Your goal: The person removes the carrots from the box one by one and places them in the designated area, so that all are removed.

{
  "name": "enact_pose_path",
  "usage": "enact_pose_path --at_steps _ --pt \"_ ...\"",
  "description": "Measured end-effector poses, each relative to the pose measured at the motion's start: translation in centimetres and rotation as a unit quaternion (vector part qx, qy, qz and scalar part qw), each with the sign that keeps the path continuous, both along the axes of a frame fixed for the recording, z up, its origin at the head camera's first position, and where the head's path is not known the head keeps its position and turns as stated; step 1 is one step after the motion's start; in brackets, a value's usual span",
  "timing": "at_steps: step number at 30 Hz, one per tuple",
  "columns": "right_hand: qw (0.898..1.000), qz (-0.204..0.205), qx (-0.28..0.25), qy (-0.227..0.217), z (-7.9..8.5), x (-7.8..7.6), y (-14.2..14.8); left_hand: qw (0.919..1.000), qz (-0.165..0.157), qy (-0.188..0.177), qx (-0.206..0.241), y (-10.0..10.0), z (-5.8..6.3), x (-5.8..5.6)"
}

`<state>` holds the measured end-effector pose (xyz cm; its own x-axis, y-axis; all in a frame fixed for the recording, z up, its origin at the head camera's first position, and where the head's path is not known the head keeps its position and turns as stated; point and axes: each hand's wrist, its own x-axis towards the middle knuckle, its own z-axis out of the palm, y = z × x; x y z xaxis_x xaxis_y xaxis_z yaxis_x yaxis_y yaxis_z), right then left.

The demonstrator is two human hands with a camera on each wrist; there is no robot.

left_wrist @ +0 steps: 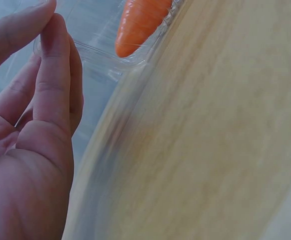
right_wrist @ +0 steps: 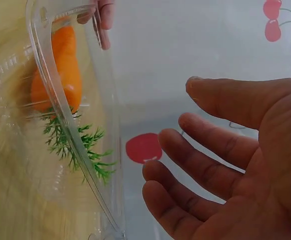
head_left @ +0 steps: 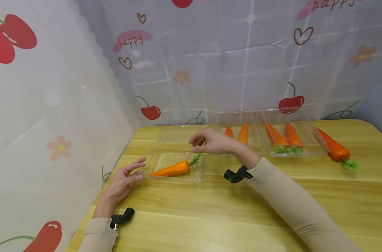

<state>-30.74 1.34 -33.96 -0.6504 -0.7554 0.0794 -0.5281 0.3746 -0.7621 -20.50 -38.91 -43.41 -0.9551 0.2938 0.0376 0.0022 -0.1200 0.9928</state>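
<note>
An orange carrot [head_left: 173, 169] with green leaves lies in a clear plastic box [head_left: 201, 173] at the left of the table. My left hand [head_left: 123, 183] is beside the box's left end, thumb and fingers apart in the head view. In the left wrist view its fingertips [left_wrist: 53, 35] overlap the clear plastic edge. Above the back right of the box hovers my right hand [head_left: 211, 141], fingers loosely bent and holding nothing. The right wrist view has a clear plastic rim [right_wrist: 65, 110] slanting across the carrot [right_wrist: 68, 75].
Behind my right arm stands a clear box [head_left: 255, 140] with two carrots, partly hidden. Another clear box [head_left: 313, 148] with two carrots sits to its right. A loose carrot [head_left: 337, 150] lies at the far right. A printed curtain [head_left: 222, 70] hangs behind the wooden table [head_left: 191, 217].
</note>
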Motion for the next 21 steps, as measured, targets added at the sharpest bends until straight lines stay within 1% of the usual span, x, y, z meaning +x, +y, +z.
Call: enact_pose_path --at_steps 5,8,12,16,19,21 --pt "0.999 0.029 0.01 -0.017 -0.1 -0.3 -0.9 1.0 0.001 0.0 -0.003 0.1 0.1 -0.1" --pt "0.997 0.049 0.015 -0.05 -0.3 -0.7 -1.6 1.0 0.004 0.0 -0.006 0.1 0.0 -0.1" --pt "0.994 0.063 0.034 -0.087 -0.4 -1.0 -2.7 1.0 0.004 -0.004 -0.005 0.0 -0.1 -0.1" --pt "0.992 0.063 0.053 -0.091 -0.4 -1.4 -4.0 1.0 0.004 -0.004 -0.003 0.0 -0.1 -0.1" --pt "0.993 0.063 0.059 -0.084 -0.5 -1.6 -4.9 1.0 0.005 -0.002 -0.001 0.0 -0.1 -0.1" --pt "0.992 0.068 0.061 -0.088 -0.7 -1.9 -5.5 1.0 0.007 -0.002 -0.001 0.0 0.0 -0.1"
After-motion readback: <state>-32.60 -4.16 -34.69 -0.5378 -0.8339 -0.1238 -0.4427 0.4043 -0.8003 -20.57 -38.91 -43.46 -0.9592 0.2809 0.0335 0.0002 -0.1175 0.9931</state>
